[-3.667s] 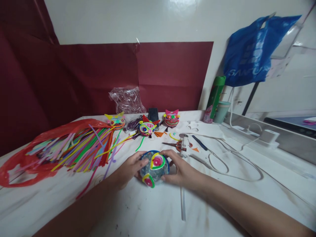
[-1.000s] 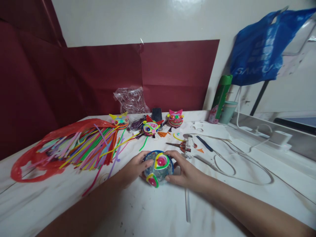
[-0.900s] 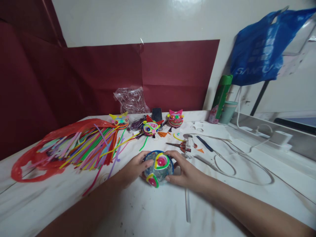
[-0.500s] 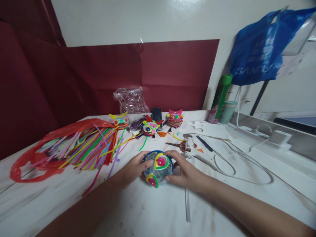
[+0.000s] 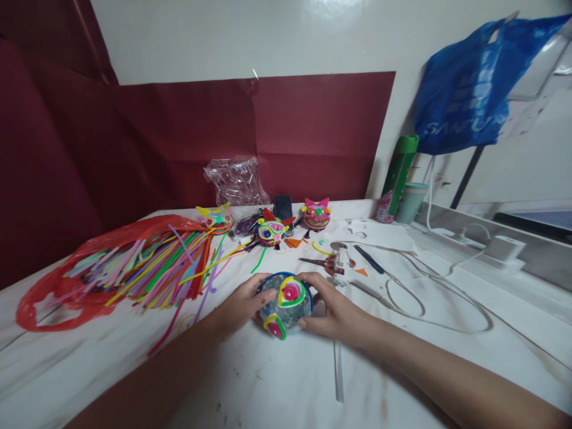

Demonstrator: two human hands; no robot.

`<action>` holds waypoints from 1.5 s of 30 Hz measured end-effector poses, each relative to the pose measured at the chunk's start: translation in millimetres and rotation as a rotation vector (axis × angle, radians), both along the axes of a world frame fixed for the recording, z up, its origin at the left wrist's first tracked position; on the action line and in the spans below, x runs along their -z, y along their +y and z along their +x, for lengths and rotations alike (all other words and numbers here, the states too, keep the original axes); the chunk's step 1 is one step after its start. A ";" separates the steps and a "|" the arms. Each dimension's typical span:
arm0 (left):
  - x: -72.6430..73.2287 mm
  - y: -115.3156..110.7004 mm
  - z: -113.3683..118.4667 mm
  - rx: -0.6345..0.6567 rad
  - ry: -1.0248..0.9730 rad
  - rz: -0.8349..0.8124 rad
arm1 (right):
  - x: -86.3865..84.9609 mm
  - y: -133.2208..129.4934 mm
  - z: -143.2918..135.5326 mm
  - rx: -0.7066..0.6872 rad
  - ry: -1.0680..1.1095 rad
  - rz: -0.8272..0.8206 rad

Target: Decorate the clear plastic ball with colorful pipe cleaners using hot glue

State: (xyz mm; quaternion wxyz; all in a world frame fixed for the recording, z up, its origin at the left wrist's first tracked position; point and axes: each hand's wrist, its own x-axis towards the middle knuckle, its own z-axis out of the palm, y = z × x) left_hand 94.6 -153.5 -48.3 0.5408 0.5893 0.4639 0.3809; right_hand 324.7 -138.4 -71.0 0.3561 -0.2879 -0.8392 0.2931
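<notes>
A round grey ball (image 5: 288, 316) with a blue rim sits between my hands, low in the middle of the view. Two eye-like shapes of pink, white, yellow and green strips are on it. My left hand (image 5: 248, 301) grips its left side, thumb across the front. On the right side, my right hand (image 5: 330, 307) holds it with fingers on top and thumb at the lower edge. Behind the ball stand decorated heads: one with red ears (image 5: 271, 232), a pink one (image 5: 317, 215) and one with yellow ears (image 5: 217, 217).
A red plastic bag (image 5: 33, 298) with many fuzzy coloured sticks (image 5: 147, 268) lies left. Scissors (image 5: 317, 261), a glue gun (image 5: 342, 261) with its cable, and a blue-handled tool (image 5: 369, 260) lie right. A clear strip (image 5: 338, 372) is near the front; a green can (image 5: 400, 179) stands behind.
</notes>
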 end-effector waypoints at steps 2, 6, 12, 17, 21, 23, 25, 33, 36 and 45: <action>0.6 0.2 -0.3 -0.001 0.006 0.004 | 0.1 -0.1 -0.1 0.000 0.001 0.007; -0.2 -0.4 0.0 0.000 -0.007 0.007 | 0.1 0.0 -0.7 0.006 -0.001 0.012; -1.1 -0.5 0.4 0.000 -0.005 0.003 | 0.1 0.6 -0.6 0.000 0.002 0.009; 1.6 1.2 -1.0 0.001 0.012 0.002 | 0.2 0.5 -0.1 -0.001 -0.008 0.002; 1.1 0.7 -1.1 0.018 0.002 0.006 | 0.7 0.8 0.1 -0.002 -0.012 -0.006; 0.9 0.4 -1.2 0.021 0.002 0.009 | 0.9 1.1 0.3 -0.003 -0.011 -0.008; 1.2 0.6 -1.6 0.021 0.006 0.011 | 0.7 1.4 0.3 -0.006 -0.010 -0.007; 2.5 2.7 -2.5 0.030 0.017 0.015 | -1.7 -0.1 -0.1 -0.008 -0.009 -0.014; 2.1 2.1 -2.1 0.035 0.023 0.024 | -1.5 -0.4 0.3 -0.005 -0.012 -0.012; 0.2 1.4 -1.1 0.034 0.001 0.008 | -1.7 -0.1 0.1 0.007 -0.008 -0.007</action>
